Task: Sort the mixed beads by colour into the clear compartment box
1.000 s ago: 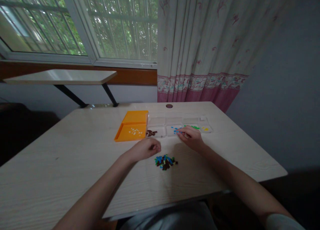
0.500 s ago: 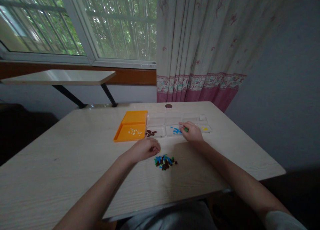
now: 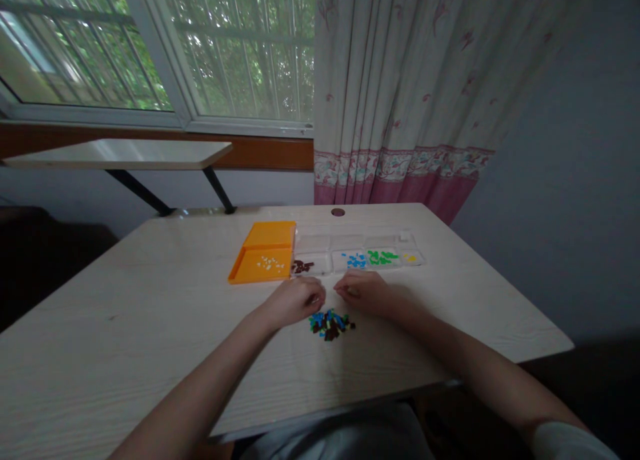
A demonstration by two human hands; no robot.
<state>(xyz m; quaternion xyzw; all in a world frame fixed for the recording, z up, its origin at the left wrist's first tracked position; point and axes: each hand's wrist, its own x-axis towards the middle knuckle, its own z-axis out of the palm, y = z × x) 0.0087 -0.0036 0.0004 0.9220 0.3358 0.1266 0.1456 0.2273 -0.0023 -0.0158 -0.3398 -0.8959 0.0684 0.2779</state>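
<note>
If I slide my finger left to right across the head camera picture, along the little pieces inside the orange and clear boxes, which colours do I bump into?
White pieces → brown pieces → blue pieces → green pieces → yellow pieces.

From my remote seat I see a pale grey sleeve (image 3: 557, 440) ending near the right elbow. The left hand (image 3: 299, 300) and right hand (image 3: 364, 293) are bare, and dim grey cloth (image 3: 340, 437) covers the person's middle.
</note>
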